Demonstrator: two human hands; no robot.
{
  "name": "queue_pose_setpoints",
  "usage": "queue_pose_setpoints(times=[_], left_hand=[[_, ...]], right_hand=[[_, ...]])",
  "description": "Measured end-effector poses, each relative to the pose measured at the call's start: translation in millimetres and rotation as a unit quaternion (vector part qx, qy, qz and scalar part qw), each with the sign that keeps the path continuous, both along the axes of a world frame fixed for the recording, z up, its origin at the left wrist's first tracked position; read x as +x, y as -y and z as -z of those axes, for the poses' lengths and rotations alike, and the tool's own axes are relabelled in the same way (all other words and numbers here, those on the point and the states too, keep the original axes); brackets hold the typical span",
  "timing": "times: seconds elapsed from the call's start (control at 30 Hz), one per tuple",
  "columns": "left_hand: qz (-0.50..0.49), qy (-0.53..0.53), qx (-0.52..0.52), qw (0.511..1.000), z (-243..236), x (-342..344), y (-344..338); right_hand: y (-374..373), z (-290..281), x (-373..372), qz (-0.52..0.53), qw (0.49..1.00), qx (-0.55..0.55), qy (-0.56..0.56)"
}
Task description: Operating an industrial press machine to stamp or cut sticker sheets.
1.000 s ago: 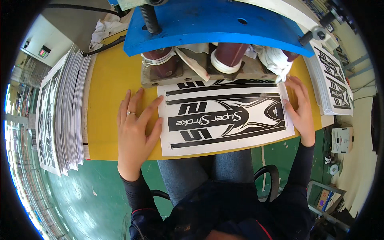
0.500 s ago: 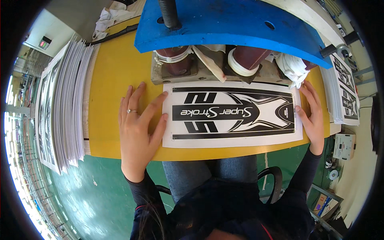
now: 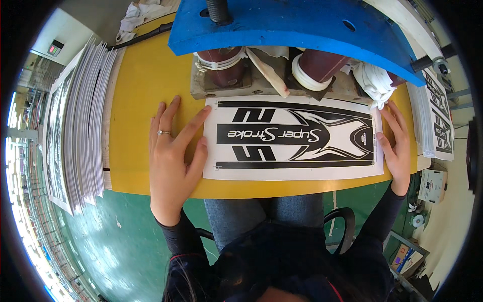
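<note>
A white sheet (image 3: 297, 174) printed in bold black lies flat in front of me, its far long edge against the grey metal base (image 3: 201, 92) of a press. My left hand (image 3: 173, 151) rests on the yellow tabletop with spread fingers. Its index fingertip and thumb meet the sheet's left edge. At the opposite short edge, my right hand (image 3: 398, 143) has its thumb and fingers apart, touching the sheet's right margin. Neither hand grasps anything. A blue plate (image 3: 297, 30) overhangs the base, with dark red cylinders (image 3: 221, 73) beneath it.
A tall stack of sheets (image 3: 90, 126) stands at the left. More printed sheets (image 3: 427, 121) are piled at the right, past my right hand. White cloth (image 3: 373, 83) is bundled around the right cylinder. A black cable (image 3: 143, 39) runs behind the yellow tabletop (image 3: 132, 100).
The whole view has shifted slightly, with the table and press a little higher in the picture. Both hands keep their places at the sheet's two short edges.
</note>
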State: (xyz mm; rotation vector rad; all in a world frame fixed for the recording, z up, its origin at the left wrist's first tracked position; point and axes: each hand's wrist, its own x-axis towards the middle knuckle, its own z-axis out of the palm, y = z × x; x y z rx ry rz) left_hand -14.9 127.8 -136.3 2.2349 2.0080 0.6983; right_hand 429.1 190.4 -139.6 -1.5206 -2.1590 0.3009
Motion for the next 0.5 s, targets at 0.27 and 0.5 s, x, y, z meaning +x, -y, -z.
queue_pose_setpoints(times=[0.27, 0.5], left_hand=[[0.001, 0.004, 0.001, 1.000, -1.4, -0.1, -0.9], [0.005, 0.005, 0.005, 1.000, -0.5, 0.4, -2.0]], right_hand=[[0.5, -2.7, -1.2, 0.001, 1.000, -0.001, 0.000], [1.0, -3.0, -1.0, 0.007, 1.000, -0.003, 0.004]])
